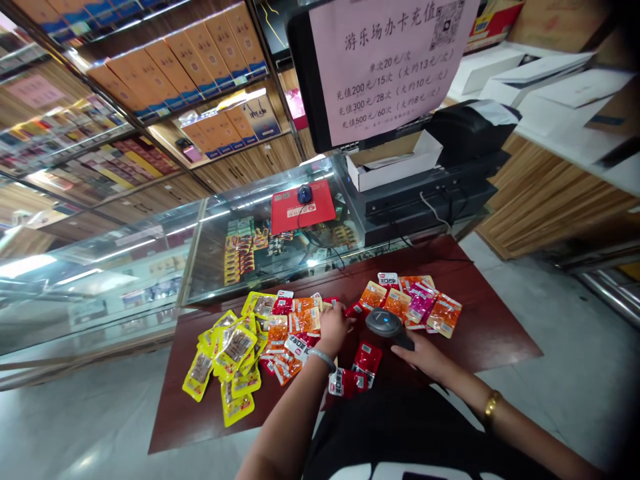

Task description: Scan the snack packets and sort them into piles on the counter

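My right hand (419,355) is wrapped round the handle of a dark barcode scanner (384,323), its head tilted toward the left. Close to the scanner head, my left hand (335,328) has its fingers curled at a small red snack packet (354,310), mostly hidden by the fingers. Left of that hand lies a loose heap of orange snack packets (305,317), with red and white ones mixed in. Yellow snack packets (236,347) are piled farther left. Beyond the scanner, more orange packets (445,315) surround a magenta packet (421,300). Red packets (367,360) lie nearest my body.
The packets lie on a dark red board (200,427) against a glass display counter (210,267). On the glass are a red mouse pad (280,217) and a computer mouse (305,194). A monitor with a pink price sign (390,67) stands behind. Shelves hold orange boxes (190,57).
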The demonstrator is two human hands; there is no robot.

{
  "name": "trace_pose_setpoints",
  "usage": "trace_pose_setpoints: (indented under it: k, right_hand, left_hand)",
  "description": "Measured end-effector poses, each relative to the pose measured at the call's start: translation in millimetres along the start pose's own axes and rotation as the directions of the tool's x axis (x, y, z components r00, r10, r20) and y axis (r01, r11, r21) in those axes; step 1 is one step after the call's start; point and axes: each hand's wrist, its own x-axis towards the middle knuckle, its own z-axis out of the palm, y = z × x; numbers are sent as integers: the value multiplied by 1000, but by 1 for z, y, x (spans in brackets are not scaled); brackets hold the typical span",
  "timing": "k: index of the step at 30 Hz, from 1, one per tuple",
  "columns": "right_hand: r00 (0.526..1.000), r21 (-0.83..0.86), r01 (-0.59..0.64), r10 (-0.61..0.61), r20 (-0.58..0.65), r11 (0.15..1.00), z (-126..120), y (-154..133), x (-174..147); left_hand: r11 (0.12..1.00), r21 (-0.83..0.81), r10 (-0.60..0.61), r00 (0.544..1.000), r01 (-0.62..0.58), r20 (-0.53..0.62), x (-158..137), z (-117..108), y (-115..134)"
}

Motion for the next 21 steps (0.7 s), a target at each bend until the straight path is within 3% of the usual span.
trace_pose_setpoints:
  k: [8, 10, 12, 14, 16, 18, 21]
  right_hand:
    - [996, -27, 79, -80, -38, 996, -4, -1, 3]
    - [993, -24, 105, -107, -52, 994, -6, -3, 2]
    - [992, -25, 94, -96, -78, 995, -8, -3, 1]
    - [995, -28, 43, -45, -86, 999, -9, -2, -2]
    - [998, -21, -21, 19, -66, 1000, -9, 1, -4]
    - [998, 4, -53, 53, -35, 999, -7, 5, -6]
    - [998, 48, -60, 60, -8, 997, -3, 9, -8]
  left_hand:
    - [972, -233, 24, 998, -10, 59, 8, 11, 12]
    - [916, -400, 65, 996, -38, 54, 13, 15, 19]
    - [798, -596, 130, 991, -84, 34, 14, 18, 26]
    - [751, -650, 177, 984, -118, 25, 8, 21, 31]
    - [872, -477, 147, 988, -111, 40, -7, 24, 30]
    - [981, -160, 120, 992, -110, 50, -28, 30, 25]
    - [970, 149, 182, 979, -194, 92, -56, 44, 20]
